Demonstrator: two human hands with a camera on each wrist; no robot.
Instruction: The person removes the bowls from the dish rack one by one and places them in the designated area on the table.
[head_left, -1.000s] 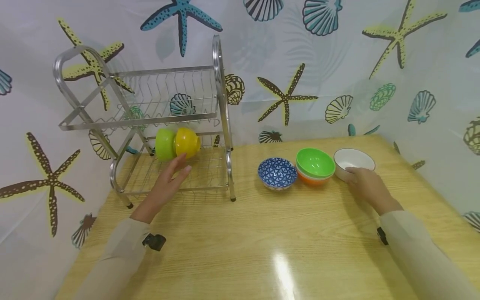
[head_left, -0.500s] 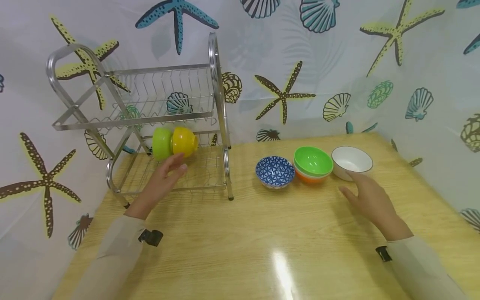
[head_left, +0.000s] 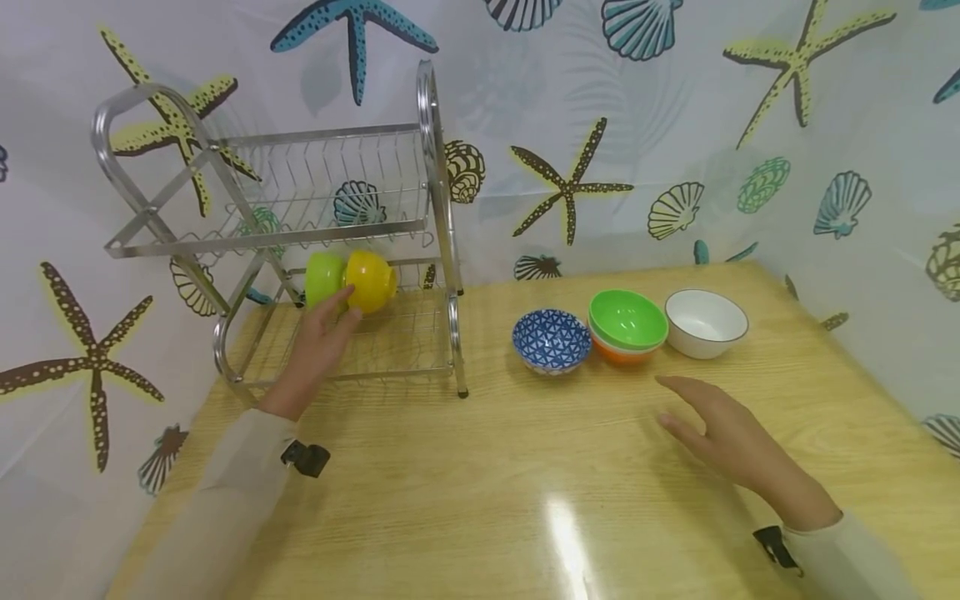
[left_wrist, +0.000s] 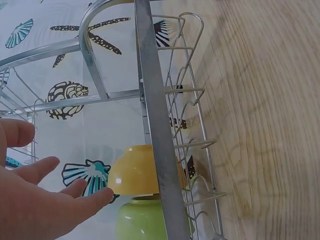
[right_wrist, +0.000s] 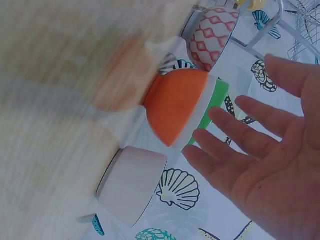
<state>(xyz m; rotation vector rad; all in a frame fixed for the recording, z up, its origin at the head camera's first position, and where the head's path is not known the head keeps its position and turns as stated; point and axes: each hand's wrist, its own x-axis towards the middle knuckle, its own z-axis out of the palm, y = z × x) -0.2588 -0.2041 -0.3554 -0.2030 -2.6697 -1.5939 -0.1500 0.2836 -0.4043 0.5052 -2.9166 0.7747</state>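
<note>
On the lower shelf of a metal dish rack, a yellow bowl and a green bowl stand on their sides against each other. My left hand reaches in at the rack's front, fingers apart, one fingertip right at the yellow bowl. Over the table my right hand hovers with spread fingers, holding nothing. Beyond it stand a white bowl with a dark rim and a bright green bowl nested in a white and an orange bowl. A blue patterned bowl sits left of that stack.
The rack's upper shelf overhangs the yellow and green bowls. A bright light reflection lies on the wooden table. Behind and beside the table hangs a cloth printed with starfish and shells.
My right hand has let go of the white bowl and drawn back toward me, its fingers spreading. The left hand has risen slightly toward the yellow bowl. The bowls stay in place.
</note>
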